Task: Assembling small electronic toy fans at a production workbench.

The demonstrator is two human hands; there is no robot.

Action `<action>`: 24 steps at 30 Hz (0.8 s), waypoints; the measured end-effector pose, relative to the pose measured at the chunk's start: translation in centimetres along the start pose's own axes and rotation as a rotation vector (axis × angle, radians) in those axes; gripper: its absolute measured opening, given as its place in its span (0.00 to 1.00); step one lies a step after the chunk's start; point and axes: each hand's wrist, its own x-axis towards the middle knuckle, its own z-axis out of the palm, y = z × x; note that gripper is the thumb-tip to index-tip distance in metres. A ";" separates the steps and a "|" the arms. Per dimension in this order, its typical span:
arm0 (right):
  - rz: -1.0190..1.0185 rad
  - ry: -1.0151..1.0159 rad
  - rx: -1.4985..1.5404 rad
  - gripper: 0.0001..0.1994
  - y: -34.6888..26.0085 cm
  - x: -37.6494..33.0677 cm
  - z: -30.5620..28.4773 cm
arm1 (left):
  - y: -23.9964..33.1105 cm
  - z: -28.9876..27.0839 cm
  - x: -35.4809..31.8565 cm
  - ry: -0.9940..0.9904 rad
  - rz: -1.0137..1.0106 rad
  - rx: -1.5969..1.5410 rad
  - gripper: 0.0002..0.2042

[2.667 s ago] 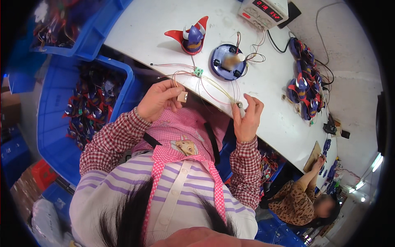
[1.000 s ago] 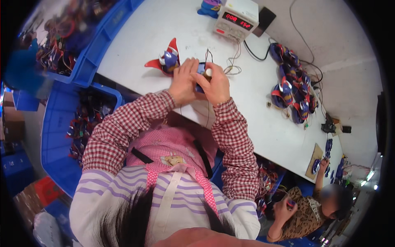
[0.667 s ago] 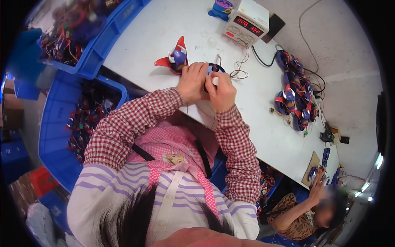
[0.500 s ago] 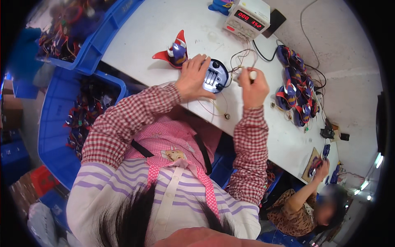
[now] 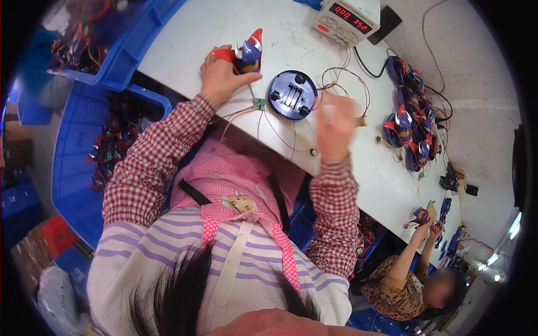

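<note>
A: What are you touching?
B: Your left hand [image 5: 221, 77] curls round the horned toy figure [image 5: 250, 55], upper middle. Your right hand [image 5: 337, 127], near the middle, is blurry; I can't tell if it's gripping.
A: What's on your white table [image 5: 386, 187]?
B: A round blue base [image 5: 292, 95] lies between your hands. A power supply [image 5: 344, 19] shines red, upper right.
A: And your room?
B: Blue bin [image 5: 70, 151] at left, pale wall [image 5: 482, 70] at right, a person [image 5: 398, 288] lower right.
</note>
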 end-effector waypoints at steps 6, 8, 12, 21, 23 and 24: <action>-0.050 -0.370 -0.306 0.13 -6.3 -0.1 7.9 | 0.4 1.0 1.6 0.047 0.002 -0.226 0.39; -0.100 -0.448 -0.432 0.14 -6.5 -0.4 8.5 | 0.4 1.0 1.7 0.056 0.008 -0.248 0.39; -0.016 -0.354 -0.118 0.11 -7.2 -0.1 7.4 | 0.3 -0.5 1.4 -0.163 -0.251 -0.614 0.31; 0.428 -0.173 0.236 0.05 1.0 1.2 4.2 | 4.4 -2.9 0.8 -0.598 -0.109 -1.171 0.19; 0.216 -0.047 -0.052 0.05 2.4 -0.3 6.0 | 5.1 -1.5 0.7 -0.678 -0.092 -1.016 0.20; 0.384 -0.147 -0.046 0.10 2.3 -0.7 6.8 | 5.4 -0.6 0.6 -0.671 -0.055 -0.954 0.21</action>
